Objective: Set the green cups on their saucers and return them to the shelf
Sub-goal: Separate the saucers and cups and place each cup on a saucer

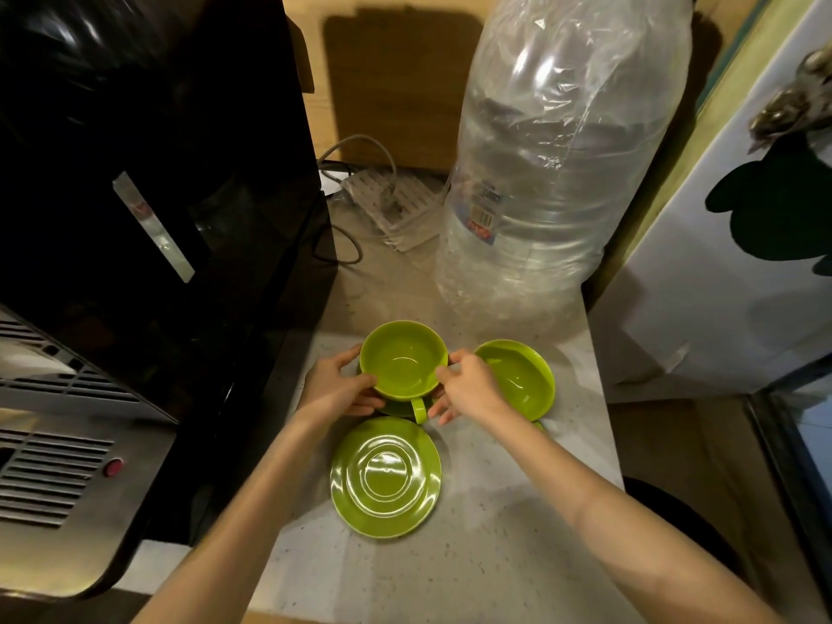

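A green cup (403, 360) sits on a green saucer (396, 407) that is mostly hidden beneath it, its handle pointing toward me. My left hand (337, 385) grips the cup's left side and my right hand (468, 385) grips its right side. A second green cup (517, 378) stands tilted just right of my right hand. A bare green saucer (386, 477) lies on the counter nearer to me.
A black appliance (157, 195) with a steel base fills the left. A large clear plastic bottle (553, 159) stands behind the cups. A power strip with cables (387, 204) lies at the back. The speckled counter (472, 556) ends at the right by a white fridge (743, 263).
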{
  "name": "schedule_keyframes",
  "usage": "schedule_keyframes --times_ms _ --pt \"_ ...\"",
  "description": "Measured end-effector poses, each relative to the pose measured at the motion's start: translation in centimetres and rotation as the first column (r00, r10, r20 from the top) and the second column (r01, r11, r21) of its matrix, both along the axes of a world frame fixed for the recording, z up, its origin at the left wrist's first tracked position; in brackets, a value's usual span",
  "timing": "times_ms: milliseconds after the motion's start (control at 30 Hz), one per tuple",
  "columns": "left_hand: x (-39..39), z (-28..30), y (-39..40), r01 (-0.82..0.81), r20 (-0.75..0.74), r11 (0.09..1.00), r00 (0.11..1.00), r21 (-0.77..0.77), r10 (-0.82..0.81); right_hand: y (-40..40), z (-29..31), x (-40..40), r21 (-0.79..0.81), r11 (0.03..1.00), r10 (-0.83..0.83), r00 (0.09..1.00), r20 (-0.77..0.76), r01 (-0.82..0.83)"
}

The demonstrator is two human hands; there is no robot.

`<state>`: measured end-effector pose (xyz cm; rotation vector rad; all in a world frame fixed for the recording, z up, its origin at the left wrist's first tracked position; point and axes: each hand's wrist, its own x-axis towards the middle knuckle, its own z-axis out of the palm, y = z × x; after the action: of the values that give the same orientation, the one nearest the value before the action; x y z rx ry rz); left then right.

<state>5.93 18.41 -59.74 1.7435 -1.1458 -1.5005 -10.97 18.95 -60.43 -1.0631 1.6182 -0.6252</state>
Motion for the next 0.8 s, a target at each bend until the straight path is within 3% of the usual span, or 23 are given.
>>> schedule_keyframes --times_ms 233,367,467,533,600,700,800 --pt "0.1 -0.1 0.0 0.0 -0.019 1.0 1.0 0.012 0.0 0.0 0.3 -0.1 0.032 0.999 -0.011 0.999 0.033 0.01" --pt "0.1 0.9 0.3 0.027 0.045 0.999 0.999 0.038 -0.029 0.0 1.2 -0.5 0.081 0.997 0.009 0.996 0.086 -0.016" --pt "-0.6 1.8 1.2 0.0 0.225 0.994 0.974 -0.114 0.026 -0.1 2.3 -1.7 0.086 0.996 0.002 0.996 0.093 -0.01" --pt "-1.8 2.7 2.0 0.068 0.27 0.969 0.963 -0.239 -0.001 -0.4 2.9 -3.0 0.056 0.997 -0.057 0.99 0.127 0.05" --pt "-3.4 3.6 2.2 0.129 0.125 0.97 0.987 -0.208 -0.104 -0.6 3.5 -4.6 0.002 0.994 -0.11 0.981 0.16 0.111" --pt "-6.0 4.4 2.6 0.253 -0.26 0.967 0.936 0.022 -0.239 -0.2 4.1 -7.1 -0.119 0.977 -0.163 0.977 0.139 0.179" --pt "-8.1 3.3 3.2 0.348 -0.341 0.922 0.898 0.167 -0.277 1.1 3.8 -9.7 -0.266 0.946 -0.201 0.979 -0.03 0.185"
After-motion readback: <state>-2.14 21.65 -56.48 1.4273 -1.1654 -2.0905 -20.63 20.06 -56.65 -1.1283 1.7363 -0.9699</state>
